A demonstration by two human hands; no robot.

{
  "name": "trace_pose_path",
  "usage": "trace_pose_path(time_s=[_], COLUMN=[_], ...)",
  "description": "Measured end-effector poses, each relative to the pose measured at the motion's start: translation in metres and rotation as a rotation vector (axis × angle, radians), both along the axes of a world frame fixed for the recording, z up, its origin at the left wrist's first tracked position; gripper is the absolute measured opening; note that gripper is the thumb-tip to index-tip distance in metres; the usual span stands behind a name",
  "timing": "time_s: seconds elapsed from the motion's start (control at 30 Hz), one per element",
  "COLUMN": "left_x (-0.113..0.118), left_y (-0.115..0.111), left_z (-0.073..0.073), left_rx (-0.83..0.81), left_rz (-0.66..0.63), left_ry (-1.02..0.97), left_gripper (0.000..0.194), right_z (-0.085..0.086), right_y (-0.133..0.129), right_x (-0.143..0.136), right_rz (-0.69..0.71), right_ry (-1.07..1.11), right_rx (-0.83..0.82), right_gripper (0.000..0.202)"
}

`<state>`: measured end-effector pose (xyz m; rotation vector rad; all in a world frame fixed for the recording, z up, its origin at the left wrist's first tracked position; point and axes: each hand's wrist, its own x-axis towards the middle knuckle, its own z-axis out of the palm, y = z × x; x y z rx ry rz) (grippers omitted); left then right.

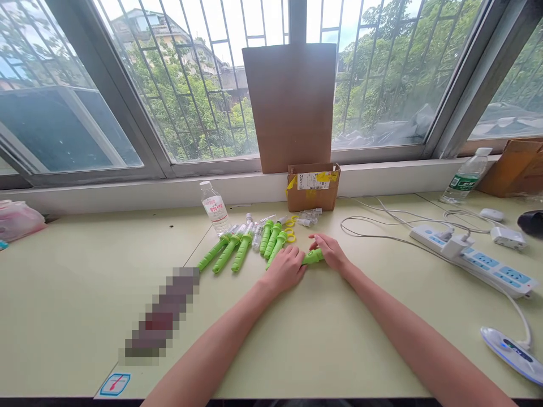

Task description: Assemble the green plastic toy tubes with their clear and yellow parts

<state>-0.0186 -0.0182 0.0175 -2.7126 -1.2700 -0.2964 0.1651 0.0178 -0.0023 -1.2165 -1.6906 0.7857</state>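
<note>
Between my two hands lies a green plastic handle [313, 256], held level just above or on the table. My left hand [287, 264] is closed around its left end, hiding that part. My right hand [331, 252] grips the right end, with a finger bent over the top. Just left of my left hand are several similar green grooved handles [268, 239]. Further left, more green handles [232, 254] with clear tubes attached lie side by side. Yellow rings [291, 232] and clear plastic pieces [309, 217] sit behind my hands.
A small cardboard box [313, 198] stands by the window sill, a cardboard sheet [292, 107] upright behind it. Water bottles [215, 209] stand left and right. A power strip [475, 260] with cables and a white device [513, 351] occupy the right side. A blurred patch [165, 314] covers something at left.
</note>
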Motion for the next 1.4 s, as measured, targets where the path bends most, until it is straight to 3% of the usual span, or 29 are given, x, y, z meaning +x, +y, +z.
trace_pose_path(time_s=[0.27,0.5,0.67,0.83,1.07,1.4], left_x=[-0.005,-0.001,0.005,0.007,0.013,0.018], left_y=[0.004,0.001,-0.005,-0.007,0.001,0.013], left_z=[-0.005,0.001,0.004,0.001,0.003,0.005], left_rx=[-0.007,-0.038,-0.047,-0.080,-0.123,-0.183], left_rz=[0.052,0.086,0.122,0.155,0.242,0.309], left_ry=[-0.103,-0.118,-0.103,-0.089,-0.052,-0.032], left_gripper=[0.019,0.015,0.021,0.025,0.047,0.040], right_z=[-0.001,-0.005,-0.009,-0.009,-0.008,-0.011], right_y=[0.000,0.004,0.012,0.014,0.012,0.013], right_x=[-0.001,0.001,0.003,0.005,0.005,0.004], right_rz=[0.024,-0.019,-0.031,-0.054,-0.038,-0.030], right_ry=[-0.024,0.078,0.251,0.279,0.323,0.347], right_rx=[0.012,-0.032,-0.107,-0.117,-0.154,-0.180], right_gripper=[0.045,0.048,0.053,0.055,0.055,0.054])
